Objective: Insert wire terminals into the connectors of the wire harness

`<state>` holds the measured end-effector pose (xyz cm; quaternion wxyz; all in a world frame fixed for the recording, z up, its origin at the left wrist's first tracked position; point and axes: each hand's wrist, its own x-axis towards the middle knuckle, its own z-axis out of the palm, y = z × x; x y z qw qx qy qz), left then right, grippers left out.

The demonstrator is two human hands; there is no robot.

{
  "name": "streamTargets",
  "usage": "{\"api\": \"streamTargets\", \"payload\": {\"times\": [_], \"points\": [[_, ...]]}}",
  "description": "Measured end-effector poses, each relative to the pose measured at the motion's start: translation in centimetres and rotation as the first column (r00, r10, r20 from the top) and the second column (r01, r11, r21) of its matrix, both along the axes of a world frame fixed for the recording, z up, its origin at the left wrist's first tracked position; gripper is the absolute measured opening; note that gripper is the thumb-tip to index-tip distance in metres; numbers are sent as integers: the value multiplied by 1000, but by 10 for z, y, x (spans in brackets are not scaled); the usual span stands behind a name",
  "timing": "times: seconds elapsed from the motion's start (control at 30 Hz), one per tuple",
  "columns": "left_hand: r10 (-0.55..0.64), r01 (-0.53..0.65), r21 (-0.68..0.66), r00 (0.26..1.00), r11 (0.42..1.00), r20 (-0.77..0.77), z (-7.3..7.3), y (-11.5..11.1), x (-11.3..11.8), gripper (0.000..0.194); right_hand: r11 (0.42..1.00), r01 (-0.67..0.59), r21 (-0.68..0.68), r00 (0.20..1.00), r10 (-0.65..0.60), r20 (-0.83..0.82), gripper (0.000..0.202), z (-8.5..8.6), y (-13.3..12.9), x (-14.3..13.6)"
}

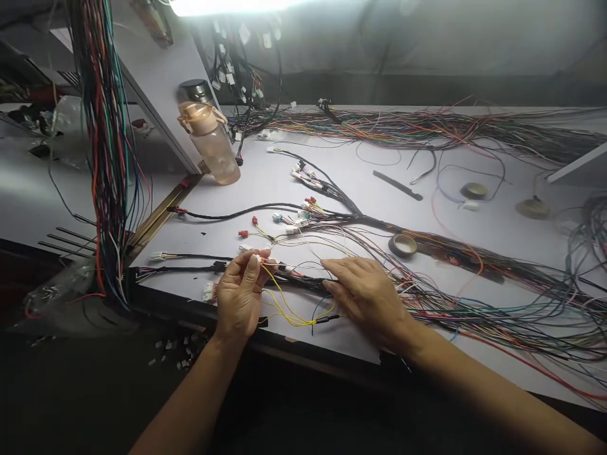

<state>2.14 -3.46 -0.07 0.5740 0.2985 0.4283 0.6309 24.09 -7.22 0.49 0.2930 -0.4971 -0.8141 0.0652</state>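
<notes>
My left hand (241, 292) is closed, thumb and fingers pinching a small white and orange connector (259, 260) near the table's front edge. Yellow wires (283, 308) loop from it toward a black sleeve (327, 319). Thin pale wires run rightward from the pinch to my right hand (363, 292). That hand lies palm down above the wires, its fingers pressed together; whatever they may hold is hidden. A dark taped wire harness (374, 222) branches across the white table, with red connectors (243, 234) and white connectors (291, 231) on its ends.
A bottle (213, 142) stands at the back left, beside a hanging wire bundle (107, 126). Tape rolls (403, 245) and a flat dark strip (397, 185) lie on the table (327, 155). Long loose wires (516, 322) cover the right side. More wires stretch along the back.
</notes>
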Motion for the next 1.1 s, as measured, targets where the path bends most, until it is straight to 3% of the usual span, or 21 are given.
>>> {"api": "streamTargets", "payload": {"times": [0.27,0.37,0.47,0.57,0.63,0.7,0.8,0.9,1.1], "points": [[149,-150,56,988,987,28,-7,6,-8,20,998,-38,-46,998,40,55,26,-21,1,-4],[172,-175,41,983,984,70,-9,8,-12,21,996,-45,-80,999,47,22,26,-18,0,-3],[158,-160,5,981,987,109,-10,10,-13,23,986,-66,-155,988,43,-151,25,-6,8,3],[158,-157,-20,979,987,131,-10,11,-13,24,968,77,-240,926,-159,-343,26,10,31,20],[156,-153,-31,978,988,137,-9,11,-12,23,929,254,-268,857,-345,-383,29,19,51,34],[154,-150,-41,978,988,138,-8,10,-12,23,865,354,-355,803,-476,-359,29,22,69,45],[148,-141,-57,978,988,144,-8,10,-11,25,821,394,-412,806,-525,-275,28,19,91,45],[143,-135,-59,977,989,156,-7,11,-11,26,805,428,-411,809,-544,-222,27,12,106,27],[145,-135,-68,976,988,163,-8,10,-11,26,723,554,-413,745,-652,-140,25,8,130,-5]]}}
